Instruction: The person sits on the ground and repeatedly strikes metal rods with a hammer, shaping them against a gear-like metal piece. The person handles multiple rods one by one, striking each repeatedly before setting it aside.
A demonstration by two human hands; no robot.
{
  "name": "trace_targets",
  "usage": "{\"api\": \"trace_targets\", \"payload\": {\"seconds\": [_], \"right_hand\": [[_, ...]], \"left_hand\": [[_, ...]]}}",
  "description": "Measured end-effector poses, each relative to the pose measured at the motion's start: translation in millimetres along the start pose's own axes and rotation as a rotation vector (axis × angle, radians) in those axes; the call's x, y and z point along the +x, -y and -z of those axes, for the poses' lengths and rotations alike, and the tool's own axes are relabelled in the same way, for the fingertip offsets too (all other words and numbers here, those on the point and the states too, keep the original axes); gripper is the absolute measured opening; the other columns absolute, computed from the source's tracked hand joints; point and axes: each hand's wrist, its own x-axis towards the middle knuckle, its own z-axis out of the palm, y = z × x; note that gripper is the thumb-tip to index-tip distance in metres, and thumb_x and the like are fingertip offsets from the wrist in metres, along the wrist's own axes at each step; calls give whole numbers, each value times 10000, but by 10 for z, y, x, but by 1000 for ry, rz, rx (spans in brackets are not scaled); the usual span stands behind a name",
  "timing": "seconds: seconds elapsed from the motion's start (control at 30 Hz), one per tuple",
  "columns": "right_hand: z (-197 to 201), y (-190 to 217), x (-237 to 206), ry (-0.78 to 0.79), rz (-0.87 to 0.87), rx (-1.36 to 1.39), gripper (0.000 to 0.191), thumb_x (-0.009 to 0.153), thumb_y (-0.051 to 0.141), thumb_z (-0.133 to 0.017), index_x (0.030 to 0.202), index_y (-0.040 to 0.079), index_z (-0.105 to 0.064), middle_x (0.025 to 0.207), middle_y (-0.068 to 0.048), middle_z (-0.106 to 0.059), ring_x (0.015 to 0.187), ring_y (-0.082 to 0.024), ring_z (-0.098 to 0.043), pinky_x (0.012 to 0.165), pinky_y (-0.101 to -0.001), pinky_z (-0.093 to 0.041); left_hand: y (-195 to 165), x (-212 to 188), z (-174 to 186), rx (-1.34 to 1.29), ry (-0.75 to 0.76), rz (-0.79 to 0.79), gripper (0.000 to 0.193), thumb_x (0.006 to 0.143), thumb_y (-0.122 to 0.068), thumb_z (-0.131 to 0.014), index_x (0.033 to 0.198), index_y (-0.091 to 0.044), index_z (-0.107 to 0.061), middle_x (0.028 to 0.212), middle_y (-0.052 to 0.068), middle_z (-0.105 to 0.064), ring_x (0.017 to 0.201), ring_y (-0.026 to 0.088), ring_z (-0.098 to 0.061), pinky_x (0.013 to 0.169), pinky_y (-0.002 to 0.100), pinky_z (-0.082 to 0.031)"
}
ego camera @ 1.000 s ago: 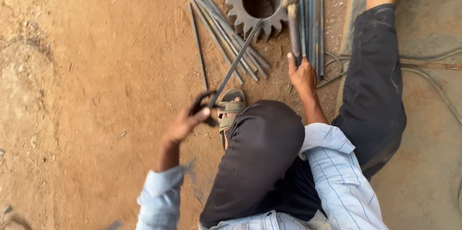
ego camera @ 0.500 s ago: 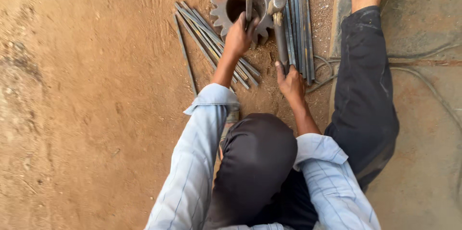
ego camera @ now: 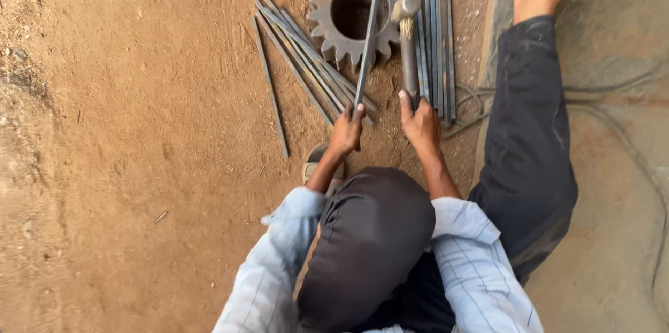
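My left hand (ego camera: 346,131) grips the near end of a flat steel bar (ego camera: 368,33) that lies across a large rusty gear wheel (ego camera: 352,12) on the dirt. My right hand (ego camera: 420,124) holds the handle of a hammer (ego camera: 406,47), whose head rests beside the gear's right edge. Both hands are just in front of my bent knee, which is covered in dark cloth.
A fan of loose steel bars (ego camera: 300,54) lies left of the gear, and a straight bundle of bars (ego camera: 435,33) lies to its right. My right leg (ego camera: 529,131) stretches along a concrete slab edge. A sandal (ego camera: 317,162) sits by my left wrist. Thin wires (ego camera: 474,106) lie near the bundle.
My left hand has drawn back from above the gear toward my knee, laying the bar across the gear. My right hand has closed on the hammer handle.
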Motion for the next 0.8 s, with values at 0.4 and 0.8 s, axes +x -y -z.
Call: {"api": "trace_targets", "payload": {"seconds": [0.4,0.8], "right_hand": [[42,-38,-6,-64,148,69,709,964,585,-601,1188,-88,-610,998,-338,-664,863,-486,-701,716,-568,-548],[75,-35,-7,23,50,38,647,1032,527,-514,1215,-88,-598,982,-336,-688,915,-481,-705,786,-549,-537]], "left_hand": [[-1601,-491,215,-973,657,-78,504,1106,-345,-405,1453,6,-510,1373,161,-644,1293,273,-626,1093,439,-537],[-1787,-251,55,-1144,642,-200,538,1039,-425,-647,1334,25,-627,1249,129,-740,1103,208,-736,932,346,-628]]}}
